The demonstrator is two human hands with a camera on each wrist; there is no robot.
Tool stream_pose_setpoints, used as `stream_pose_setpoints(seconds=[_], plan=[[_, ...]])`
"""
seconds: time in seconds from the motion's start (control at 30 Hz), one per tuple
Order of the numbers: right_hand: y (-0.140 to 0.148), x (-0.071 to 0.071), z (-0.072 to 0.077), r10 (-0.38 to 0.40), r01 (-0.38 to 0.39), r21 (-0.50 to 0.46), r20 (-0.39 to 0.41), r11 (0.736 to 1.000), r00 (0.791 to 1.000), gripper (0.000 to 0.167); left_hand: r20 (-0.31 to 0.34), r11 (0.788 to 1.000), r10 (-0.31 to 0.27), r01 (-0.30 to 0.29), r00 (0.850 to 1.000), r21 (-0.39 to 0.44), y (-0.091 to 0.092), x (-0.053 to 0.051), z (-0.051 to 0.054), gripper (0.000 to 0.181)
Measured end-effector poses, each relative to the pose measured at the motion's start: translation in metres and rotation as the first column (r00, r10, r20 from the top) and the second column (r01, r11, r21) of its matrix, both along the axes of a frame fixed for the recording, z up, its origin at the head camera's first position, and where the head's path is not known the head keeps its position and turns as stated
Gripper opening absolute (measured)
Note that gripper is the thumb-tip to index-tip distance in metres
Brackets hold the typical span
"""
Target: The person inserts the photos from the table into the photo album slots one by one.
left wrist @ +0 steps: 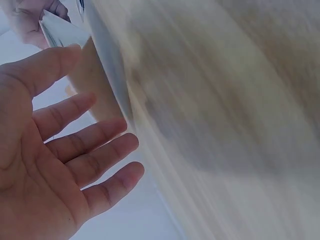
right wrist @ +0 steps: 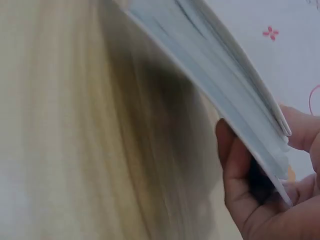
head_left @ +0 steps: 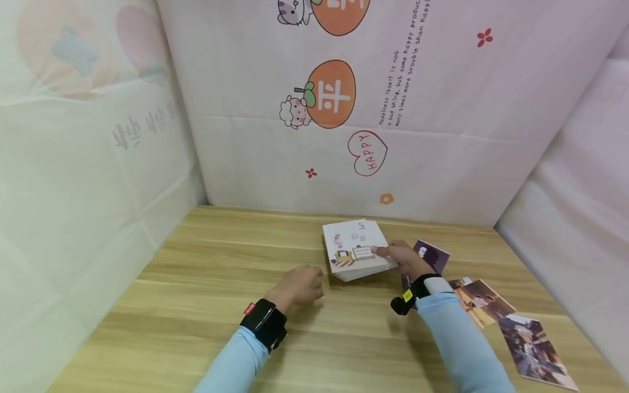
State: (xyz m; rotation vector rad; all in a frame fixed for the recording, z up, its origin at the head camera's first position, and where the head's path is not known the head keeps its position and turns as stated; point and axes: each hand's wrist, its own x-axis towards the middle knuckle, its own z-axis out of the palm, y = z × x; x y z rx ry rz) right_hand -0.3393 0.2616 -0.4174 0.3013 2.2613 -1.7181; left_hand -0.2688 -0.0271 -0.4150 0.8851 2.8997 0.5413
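Observation:
A white photo album (head_left: pixel 355 248) with a drawn cover is near the back of the table, its near edge raised. My right hand (head_left: pixel 405 258) grips its right side, thumb on the cover. In the right wrist view the fingers (right wrist: pixel 237 177) curl beneath the album (right wrist: pixel 215 65), whose clear-looking page edges show. Left of the album, my left hand (head_left: pixel 301 285) is held over the table with nothing in it. The left wrist view shows that hand (left wrist: pixel 65 145) with its fingers spread and relaxed, apart from the album.
Several photos lie on the wooden table (head_left: pixel 196 305) to the right: a dark one (head_left: pixel 432 255) partly behind my right hand, an orange-brown one (head_left: pixel 484 300), and another (head_left: pixel 535 349) nearer the front. White printed cloth (head_left: pixel 245 164) walls the back and both sides.

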Motion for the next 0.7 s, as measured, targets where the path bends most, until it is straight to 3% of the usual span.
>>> stream_pose_setpoints(seconds=[0.27, 0.5, 0.7], plan=[[-0.004, 0.031, 0.005, -0.090, 0.087, -0.112, -0.030, 0.990, 0.995, 0.060, -0.021, 0.999, -0.038, 0.038, 0.999, 0.014, -0.008, 0.003, 0.008, 0.040], [-0.013, 0.069, -0.002, -0.136, 0.130, -0.151, -0.027, 0.980, 0.990, 0.061, -0.048, 0.997, -0.080, 0.079, 0.996, -0.026, -0.024, 0.015, 0.017, 0.040], [-0.029, 0.095, -0.010, -0.095, 0.091, -0.185, -0.014, 0.979, 0.995, 0.059, -0.069, 0.995, -0.090, 0.087, 0.994, -0.040, -0.034, 0.027, 0.025, 0.041]])
